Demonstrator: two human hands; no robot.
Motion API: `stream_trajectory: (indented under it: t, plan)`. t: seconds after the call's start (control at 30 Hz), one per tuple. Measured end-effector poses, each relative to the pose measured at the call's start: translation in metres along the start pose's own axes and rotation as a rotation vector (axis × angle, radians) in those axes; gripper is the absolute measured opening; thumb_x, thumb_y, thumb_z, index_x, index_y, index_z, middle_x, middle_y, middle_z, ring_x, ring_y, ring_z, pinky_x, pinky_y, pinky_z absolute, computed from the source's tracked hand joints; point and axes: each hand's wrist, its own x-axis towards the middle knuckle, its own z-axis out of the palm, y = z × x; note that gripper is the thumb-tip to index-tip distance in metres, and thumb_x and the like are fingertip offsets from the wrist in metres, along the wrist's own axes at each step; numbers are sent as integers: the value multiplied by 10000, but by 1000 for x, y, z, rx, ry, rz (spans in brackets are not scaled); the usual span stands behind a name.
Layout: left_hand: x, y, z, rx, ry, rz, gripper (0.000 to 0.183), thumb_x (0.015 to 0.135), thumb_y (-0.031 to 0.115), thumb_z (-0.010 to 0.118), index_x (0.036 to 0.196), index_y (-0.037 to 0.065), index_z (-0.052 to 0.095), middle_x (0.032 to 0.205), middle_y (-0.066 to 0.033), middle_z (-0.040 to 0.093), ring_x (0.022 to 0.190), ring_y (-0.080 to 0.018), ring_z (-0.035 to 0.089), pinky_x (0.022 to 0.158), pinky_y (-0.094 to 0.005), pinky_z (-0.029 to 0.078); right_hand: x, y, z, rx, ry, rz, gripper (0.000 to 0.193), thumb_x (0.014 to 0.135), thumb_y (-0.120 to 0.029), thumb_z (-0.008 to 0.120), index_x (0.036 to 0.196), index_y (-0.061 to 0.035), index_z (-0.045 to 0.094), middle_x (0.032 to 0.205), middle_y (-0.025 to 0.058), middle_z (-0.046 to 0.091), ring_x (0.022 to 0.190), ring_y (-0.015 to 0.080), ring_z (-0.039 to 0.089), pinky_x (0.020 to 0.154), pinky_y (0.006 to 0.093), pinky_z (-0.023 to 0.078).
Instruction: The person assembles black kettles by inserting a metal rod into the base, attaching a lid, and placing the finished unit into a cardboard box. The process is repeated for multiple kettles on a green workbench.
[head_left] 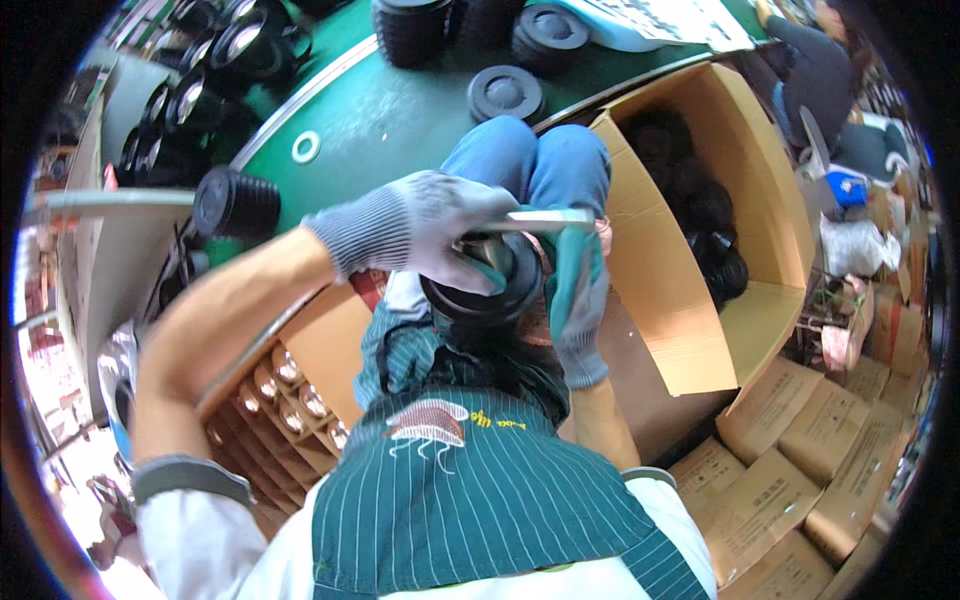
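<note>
Both my hands wear grey gloves with green palms. They meet over my lap around a black round ribbed housing (487,300), which looks like a lamp part. A flat pale-grey piece (552,219), seen almost edge-on, lies across the top of the housing. The fingers of my left hand (432,228) curl at that piece's left end, with the thumb lower, over the housing's opening. My right hand (578,295) is upright at the housing's right side, gripping the right end of the grey piece. What lies under the left fingers is partly hidden.
Ahead is a green worktable (370,120) bearing black round housings (507,95) and a white ring (306,147). An open carton (665,290) of black parts stands at right, closed cartons (765,500) behind it. A divided box (285,420) holds bulbs at left. A person (815,75) sits far right.
</note>
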Motion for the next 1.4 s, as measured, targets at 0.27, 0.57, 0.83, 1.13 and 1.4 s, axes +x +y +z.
stream_trajectory:
  t: [0.27, 0.57, 0.83, 1.13, 1.4]
  plan:
    - [-116, -150, 26, 354, 681, -919, 693, 882, 470, 781, 1344, 19, 531, 1117, -246, 688, 995, -421, 710, 831, -496, 574, -14, -30, -6, -893, -394, -28, 1010, 618, -453, 978, 1469, -80, 583, 1541, 296, 459, 1423, 470, 483, 1183, 525, 405]
    - [-150, -133, 26, 462, 912, -609, 891, 784, 403, 828, 1498, 5, 473, 1453, -293, 524, 1324, -501, 513, 1085, -560, 450, 68, -79, 15, -275, 44, -79, 973, 755, -517, 924, 1484, -11, 524, 1576, 209, 477, 1399, 345, 534, 1167, 511, 449]
    - [-123, -60, -27, -306, 1285, -361, 743, 792, 397, 871, 1367, 18, 592, 1368, -218, 599, 1268, -385, 597, 1078, -483, 483, 174, 37, 127, 963, -203, 622, 577, 1077, -497, 542, 1516, -124, 507, 1520, 59, 566, 1392, 282, 538, 1191, 509, 409]
    - [-28, -229, -234, 505, 1034, -658, 621, 723, 398, 909, 1240, 115, 711, 1365, -235, 614, 1248, -397, 618, 1052, -479, 497, 161, 48, 116, 594, -507, 707, 694, 1093, -460, 475, 1600, -2, 351, 1553, 180, 513, 1419, 328, 512, 1224, 505, 356]
    - [55, -347, -263, 484, 969, -432, 572, 877, 408, 793, 1332, 84, 670, 1355, -233, 647, 1268, -401, 613, 1095, -445, 478, 117, 89, 76, 515, -494, 907, 716, 1092, -440, 501, 1581, 57, 337, 1571, 227, 468, 1452, 353, 476, 1250, 492, 336]
